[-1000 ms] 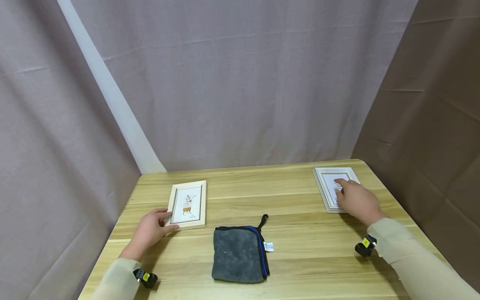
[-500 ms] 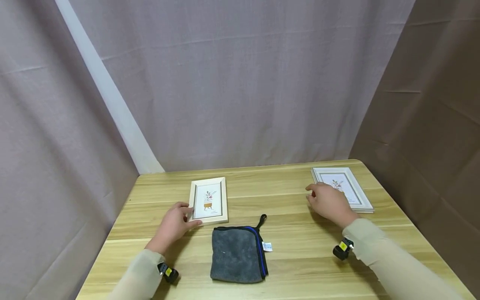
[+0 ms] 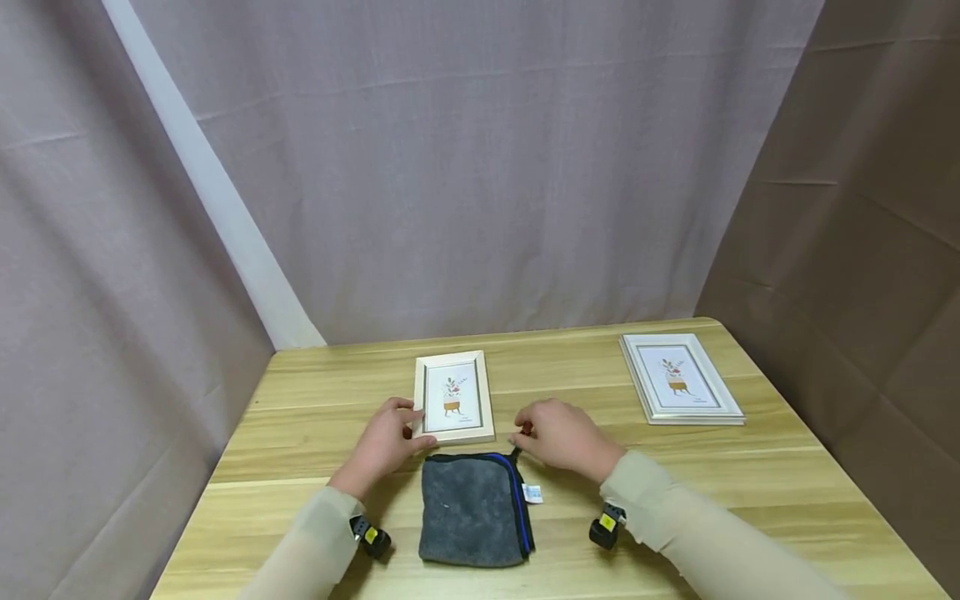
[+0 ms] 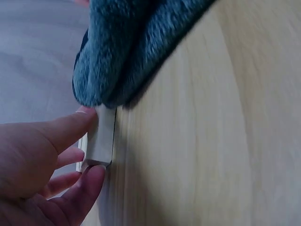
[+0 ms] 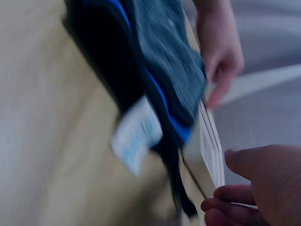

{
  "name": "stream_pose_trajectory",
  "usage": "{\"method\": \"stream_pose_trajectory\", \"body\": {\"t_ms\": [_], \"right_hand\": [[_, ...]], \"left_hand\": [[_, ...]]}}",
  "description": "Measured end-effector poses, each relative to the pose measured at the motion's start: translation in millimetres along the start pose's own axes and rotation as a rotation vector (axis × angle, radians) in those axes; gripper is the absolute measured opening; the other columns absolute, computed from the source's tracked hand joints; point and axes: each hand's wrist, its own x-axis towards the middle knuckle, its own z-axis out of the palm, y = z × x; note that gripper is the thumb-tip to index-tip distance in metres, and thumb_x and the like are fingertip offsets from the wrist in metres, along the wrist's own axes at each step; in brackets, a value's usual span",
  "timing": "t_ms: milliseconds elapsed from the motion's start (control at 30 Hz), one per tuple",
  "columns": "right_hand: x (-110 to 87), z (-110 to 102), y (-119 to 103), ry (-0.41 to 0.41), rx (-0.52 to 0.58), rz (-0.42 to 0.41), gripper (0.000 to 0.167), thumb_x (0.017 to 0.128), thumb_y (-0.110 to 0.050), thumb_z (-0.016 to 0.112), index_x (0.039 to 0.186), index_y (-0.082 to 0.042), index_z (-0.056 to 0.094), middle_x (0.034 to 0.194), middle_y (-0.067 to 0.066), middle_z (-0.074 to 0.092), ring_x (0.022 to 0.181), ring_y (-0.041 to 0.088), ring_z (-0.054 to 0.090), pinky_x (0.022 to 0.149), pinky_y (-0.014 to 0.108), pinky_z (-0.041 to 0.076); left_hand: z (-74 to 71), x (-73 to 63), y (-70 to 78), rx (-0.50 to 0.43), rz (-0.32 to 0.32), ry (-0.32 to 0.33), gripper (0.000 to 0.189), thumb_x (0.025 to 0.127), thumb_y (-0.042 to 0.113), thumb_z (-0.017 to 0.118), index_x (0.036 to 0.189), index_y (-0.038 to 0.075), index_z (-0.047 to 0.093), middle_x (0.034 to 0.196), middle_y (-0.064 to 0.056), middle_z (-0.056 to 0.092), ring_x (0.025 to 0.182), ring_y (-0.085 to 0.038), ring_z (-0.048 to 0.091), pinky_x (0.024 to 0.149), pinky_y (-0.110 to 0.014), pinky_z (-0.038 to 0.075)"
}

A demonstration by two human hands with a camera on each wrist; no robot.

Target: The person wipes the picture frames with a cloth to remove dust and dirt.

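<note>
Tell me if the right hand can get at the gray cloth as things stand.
Likely yes: the right hand is close to the gray cloth, nothing lies on top of it, and the left hand, gripping the cream frame beyond, looks out of the way.

gray square folded plush cloth [image 3: 472, 510] sits front-center on the light wood-grain table [image 3: 300, 417] | cream rectangular picture frame [image 3: 452, 396] just behind it, left hand [image 3: 384, 442] at its near-left corner | white rectangular picture frame [image 3: 681, 379] way over right | right hand [image 3: 566, 433] between frames, by the cloth's far-right corner | mauve-gray fabric curtain [image 3: 480, 167] behind the table
</note>
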Motion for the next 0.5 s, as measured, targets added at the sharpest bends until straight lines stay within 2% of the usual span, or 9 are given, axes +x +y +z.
{"method": "stream_pose_trajectory", "body": {"t_ms": [200,367,500], "right_hand": [[4.2,17.3,-23.8,-0.088,0.028,-0.079,0.028,0.101,-0.046,0.081,0.093,-0.02,0.077,0.081,-0.008,0.067,0.067,0.008,0.055,0.061,0.035,0.051],[6.0,25.3,-28.8,-0.148,0.004,-0.082,0.035,0.1,-0.054,0.08,0.106,-0.019,0.082,0.092,-0.008,0.07,0.073,0.006,0.059,0.064,0.034,0.052],[6.8,28.6,-30.6,-0.175,0.009,-0.081,0.036,0.097,-0.051,0.083,0.11,-0.017,0.081,0.092,-0.008,0.072,0.074,0.007,0.06,0.065,0.036,0.054]], "left_hand": [[5.1,2.1,4.4,-0.022,0.005,-0.005,0.063,0.092,0.03,0.094,0.142,-0.002,0.072,0.145,-0.019,0.061,0.091,-0.016,0.066,0.082,-0.036,0.059],[7.6,3.6,3.8,-0.045,0.006,0.001,0.062,0.092,0.029,0.093,0.142,0.0,0.072,0.147,-0.021,0.062,0.091,-0.018,0.067,0.081,-0.038,0.06],[8.8,4.7,2.0,-0.049,0.007,0.003,0.06,0.092,0.028,0.093,0.142,0.001,0.073,0.149,-0.022,0.064,0.092,-0.018,0.069,0.082,-0.037,0.061]]}}
